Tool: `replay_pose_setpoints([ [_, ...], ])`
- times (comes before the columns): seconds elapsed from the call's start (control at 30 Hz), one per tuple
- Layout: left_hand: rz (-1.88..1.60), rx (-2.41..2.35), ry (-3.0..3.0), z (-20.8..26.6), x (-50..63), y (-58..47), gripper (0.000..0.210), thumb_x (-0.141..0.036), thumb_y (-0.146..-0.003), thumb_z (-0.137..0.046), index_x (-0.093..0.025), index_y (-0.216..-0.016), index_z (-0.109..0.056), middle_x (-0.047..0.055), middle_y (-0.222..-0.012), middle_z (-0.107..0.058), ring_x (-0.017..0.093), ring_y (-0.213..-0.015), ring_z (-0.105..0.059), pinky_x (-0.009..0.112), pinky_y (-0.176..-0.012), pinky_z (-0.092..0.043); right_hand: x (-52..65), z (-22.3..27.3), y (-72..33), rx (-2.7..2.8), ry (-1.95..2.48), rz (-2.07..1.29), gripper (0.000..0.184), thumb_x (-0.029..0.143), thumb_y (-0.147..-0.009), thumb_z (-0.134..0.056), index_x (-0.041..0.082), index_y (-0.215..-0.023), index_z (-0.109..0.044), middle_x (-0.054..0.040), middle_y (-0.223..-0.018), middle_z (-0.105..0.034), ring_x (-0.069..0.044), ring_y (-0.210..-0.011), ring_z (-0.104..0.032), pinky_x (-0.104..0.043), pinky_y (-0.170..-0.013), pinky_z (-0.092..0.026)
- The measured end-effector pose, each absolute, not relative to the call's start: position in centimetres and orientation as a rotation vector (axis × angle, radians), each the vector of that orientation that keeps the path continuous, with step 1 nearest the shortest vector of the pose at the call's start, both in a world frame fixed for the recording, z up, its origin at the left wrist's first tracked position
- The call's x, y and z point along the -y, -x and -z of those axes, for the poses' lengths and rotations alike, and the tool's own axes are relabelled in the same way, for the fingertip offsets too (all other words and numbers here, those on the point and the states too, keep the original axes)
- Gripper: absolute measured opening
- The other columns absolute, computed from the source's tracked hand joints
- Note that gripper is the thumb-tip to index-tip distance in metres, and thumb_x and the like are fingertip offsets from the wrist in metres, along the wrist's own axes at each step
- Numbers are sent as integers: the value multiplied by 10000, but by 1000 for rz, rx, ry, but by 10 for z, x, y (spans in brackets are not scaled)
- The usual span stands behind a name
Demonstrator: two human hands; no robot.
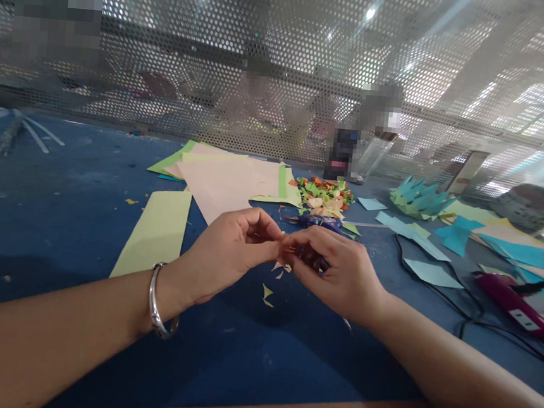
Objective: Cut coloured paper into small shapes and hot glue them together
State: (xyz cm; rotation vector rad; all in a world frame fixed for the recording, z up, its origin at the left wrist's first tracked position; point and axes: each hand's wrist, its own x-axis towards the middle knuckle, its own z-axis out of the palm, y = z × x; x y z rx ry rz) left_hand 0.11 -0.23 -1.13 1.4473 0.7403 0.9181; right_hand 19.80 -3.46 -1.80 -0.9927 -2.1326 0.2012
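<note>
My left hand and my right hand meet above the blue table, fingertips pinched together on a small pink paper piece between them. My left wrist wears a silver bracelet. My right hand also seems to hold blue-handled scissors, mostly hidden by its fingers. Tiny paper scraps lie on the table just below my hands.
Pink and green paper sheets lie behind my hands, with a light green strip at left. A pile of small colourful paper bits, teal folded papers, a pink glue gun with black cable lie right. A perforated metal screen stands behind.
</note>
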Motion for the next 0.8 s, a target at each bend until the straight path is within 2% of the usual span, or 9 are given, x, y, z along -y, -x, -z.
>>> replay_pose_setpoints([
  [0.2,-943,-767,-1492,13,0,2,191,-279,-788,-791,-175,-871,-654,22,-861,-690,154,-797,-658,309,-786,-529,36,18,-199,2099,1028,-276,102,211,-933,-623,187,-1025,-659,-17,-877,-706,-87,-622,-596,-203,-557,-477],
  [0.47,-912,-701,-1535,13,-3,3,208,-276,-820,-782,-169,-920,-634,37,-886,-725,176,-866,-699,322,-828,-527,36,20,-200,2007,1072,-458,140,256,-973,-599,198,-1081,-667,-16,-874,-708,-102,-679,-633,-203,-564,-485],
  [0.8,-921,-656,-1596,12,-2,3,243,-275,-788,-810,-181,-945,-650,46,-907,-723,172,-824,-692,321,-783,-555,36,19,-202,1952,1079,-513,168,317,-956,-636,193,-1065,-665,-29,-910,-713,-100,-674,-626,-210,-547,-464],
])
